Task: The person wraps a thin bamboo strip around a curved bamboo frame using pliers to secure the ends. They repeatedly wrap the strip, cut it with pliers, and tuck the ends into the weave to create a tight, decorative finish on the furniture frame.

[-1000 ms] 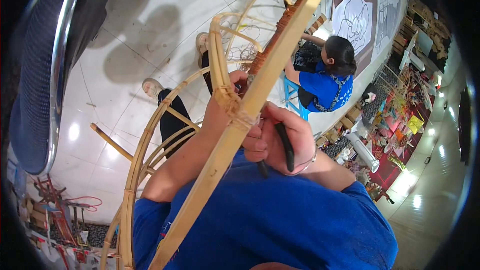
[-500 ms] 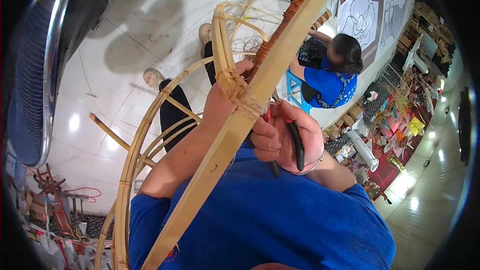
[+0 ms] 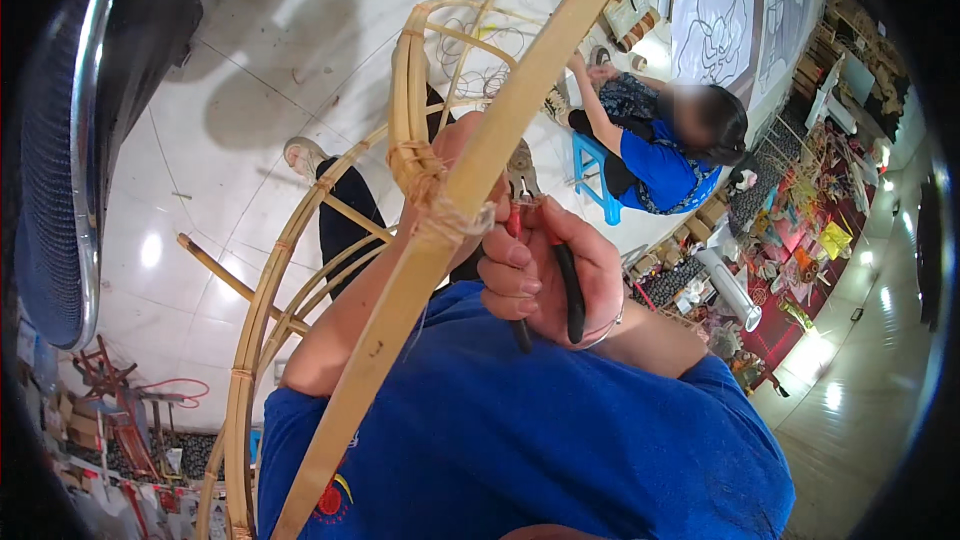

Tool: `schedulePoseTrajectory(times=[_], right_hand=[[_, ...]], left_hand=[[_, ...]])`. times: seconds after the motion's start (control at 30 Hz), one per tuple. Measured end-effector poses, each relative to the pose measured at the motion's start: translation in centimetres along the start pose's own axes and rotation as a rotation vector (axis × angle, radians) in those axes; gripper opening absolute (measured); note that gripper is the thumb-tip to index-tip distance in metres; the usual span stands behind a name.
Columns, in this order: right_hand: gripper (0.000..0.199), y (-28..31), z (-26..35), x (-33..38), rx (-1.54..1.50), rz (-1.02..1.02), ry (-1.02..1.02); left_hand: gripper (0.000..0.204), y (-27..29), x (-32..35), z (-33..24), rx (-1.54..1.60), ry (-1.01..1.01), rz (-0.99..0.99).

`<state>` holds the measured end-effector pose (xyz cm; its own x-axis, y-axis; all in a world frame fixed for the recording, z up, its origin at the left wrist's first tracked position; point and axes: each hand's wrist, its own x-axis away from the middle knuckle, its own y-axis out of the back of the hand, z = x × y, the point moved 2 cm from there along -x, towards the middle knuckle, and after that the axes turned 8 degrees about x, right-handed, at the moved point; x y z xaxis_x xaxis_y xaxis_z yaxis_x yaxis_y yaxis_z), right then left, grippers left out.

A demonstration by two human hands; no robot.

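My right hand (image 3: 560,275) is closed round pliers (image 3: 570,290) with red and black handles, held below the middle of the frame. The metal jaws point away from me, just right of a long flat bamboo strip (image 3: 400,310). This strip runs diagonally across a curved bamboo frame (image 3: 250,370), and pale binding (image 3: 445,225) is wrapped where they meet. My left hand (image 3: 455,140) is behind the strip, beside the bound joint. Its fingers are mostly hidden, so their grip does not show.
A co-worker in blue (image 3: 660,155) sits on a blue stool (image 3: 595,175) at the right. Beyond are a sheet with a line drawing (image 3: 712,25) and heaps of materials (image 3: 790,240). A metal-edged dark chair back (image 3: 70,160) stands at the left; loose wire (image 3: 480,80) lies ahead.
The pliers have come a little left, and their jaws now show beside the strip. The brown-wrapped length by the strip has gone from sight. The co-worker has shifted right.
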<state>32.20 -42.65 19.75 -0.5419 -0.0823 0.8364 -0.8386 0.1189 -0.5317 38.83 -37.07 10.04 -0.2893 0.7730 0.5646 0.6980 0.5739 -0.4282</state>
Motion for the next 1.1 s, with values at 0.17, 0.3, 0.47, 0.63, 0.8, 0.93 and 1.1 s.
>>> schedulePoseTrajectory(times=[0.17,0.3,0.47,0.63,0.8,0.93,1.1], right_hand=[[0.032,0.1,0.2,0.0,0.118,-0.047,0.016],[0.032,0.4,0.1,-0.1,0.145,-0.080,0.025],[0.032,0.5,0.3,-0.1,0.216,-0.096,0.035],[0.030,0.4,0.5,-0.1,0.247,-0.145,0.028],[0.031,0.6,1.1,-0.2,0.262,-0.128,-0.003],[0.032,0.3,1.7,0.8,0.260,-0.104,-0.112],[0.037,1.0,2.4,1.8,0.191,-0.016,-0.098]], left_hand=[[0.047,0.0,-0.1,-0.3,0.116,0.098,0.089],[0.051,0.2,-0.4,0.3,-0.191,-0.290,0.049],[0.054,-0.2,0.0,-0.4,-0.071,-0.116,0.040],[0.054,0.2,-0.4,0.2,-0.232,-0.308,0.055],[0.052,0.0,-0.3,0.8,-0.370,-0.334,-0.081],[0.042,-0.1,0.9,0.9,0.108,-0.083,-0.040],[0.041,-0.2,0.5,1.1,-0.038,-0.238,-0.115]])
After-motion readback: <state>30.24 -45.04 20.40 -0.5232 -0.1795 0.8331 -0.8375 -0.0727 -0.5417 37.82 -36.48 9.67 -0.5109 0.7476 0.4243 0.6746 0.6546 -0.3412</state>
